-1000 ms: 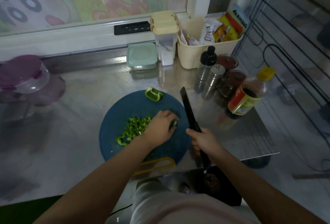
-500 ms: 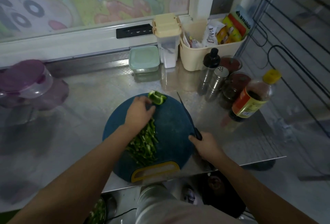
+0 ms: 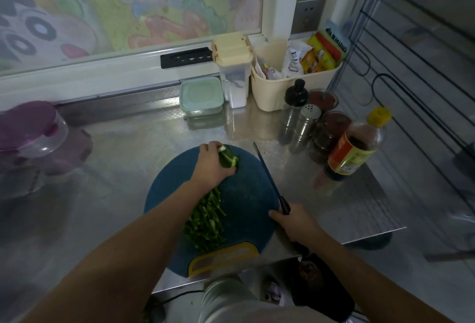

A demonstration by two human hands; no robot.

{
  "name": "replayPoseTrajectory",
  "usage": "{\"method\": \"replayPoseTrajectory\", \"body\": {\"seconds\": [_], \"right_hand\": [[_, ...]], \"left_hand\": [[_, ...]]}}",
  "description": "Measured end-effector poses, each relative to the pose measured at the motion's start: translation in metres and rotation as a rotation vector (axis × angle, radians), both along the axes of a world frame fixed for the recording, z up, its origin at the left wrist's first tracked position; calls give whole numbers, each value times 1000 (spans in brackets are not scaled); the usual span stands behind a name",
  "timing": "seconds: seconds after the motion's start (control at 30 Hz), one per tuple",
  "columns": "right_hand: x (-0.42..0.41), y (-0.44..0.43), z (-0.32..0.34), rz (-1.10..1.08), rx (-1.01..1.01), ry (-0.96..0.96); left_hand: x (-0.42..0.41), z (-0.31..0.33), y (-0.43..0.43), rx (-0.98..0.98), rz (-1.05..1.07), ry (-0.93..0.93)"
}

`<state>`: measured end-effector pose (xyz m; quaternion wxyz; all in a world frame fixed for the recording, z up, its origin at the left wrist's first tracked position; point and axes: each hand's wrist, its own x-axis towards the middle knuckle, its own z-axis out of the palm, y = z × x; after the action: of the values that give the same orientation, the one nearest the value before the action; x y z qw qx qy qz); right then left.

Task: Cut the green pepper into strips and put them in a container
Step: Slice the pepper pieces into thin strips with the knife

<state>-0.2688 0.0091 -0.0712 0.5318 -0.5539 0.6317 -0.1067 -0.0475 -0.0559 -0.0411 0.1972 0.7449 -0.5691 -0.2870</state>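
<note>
Cutting board (image 3: 246,209): on the counter (image 3: 128,155), at its near edge.
Pepper strips (image 3: 208,219): on the board's near side.
Pepper piece (image 3: 228,160): far edge, in left hand (image 3: 212,165).
Knife (image 3: 269,176): board's right side, in right hand (image 3: 295,222).
Bottle (image 3: 352,147): right of board.

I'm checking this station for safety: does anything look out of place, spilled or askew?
Nothing looks spilled or damaged. One oddity: the board lies with its yellow handle end right at the counter edge, so pressing there might tip it. The strips lie piled on it; left hand holds the pepper piece, right hand the knife.
</note>
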Motion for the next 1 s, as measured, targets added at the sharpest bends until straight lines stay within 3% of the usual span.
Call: {"method": "replayPoseTrajectory", "body": {"seconds": [0.2,0.37,0.63,0.77,0.87,1.0], "right_hand": [[2,15,1,-77,-85,-10],[12,33,1,-253,-25,-199],[14,44,-9,-216,-32,-215],[13,42,-6,-204,-29,-212],[12,44,-1,-180,-46,-216],[6,46,13,-14,-180,-117]], "left_hand": [[-27,0,40,-32,-117,-34],[-44,-2,54,-70,-54,30],[-44,3,55,-77,-176,68],[-44,3,54,-26,-237,1],[-42,-1,60,-1,-210,-86],[-39,-6,67,-5,-121,-69]]}}
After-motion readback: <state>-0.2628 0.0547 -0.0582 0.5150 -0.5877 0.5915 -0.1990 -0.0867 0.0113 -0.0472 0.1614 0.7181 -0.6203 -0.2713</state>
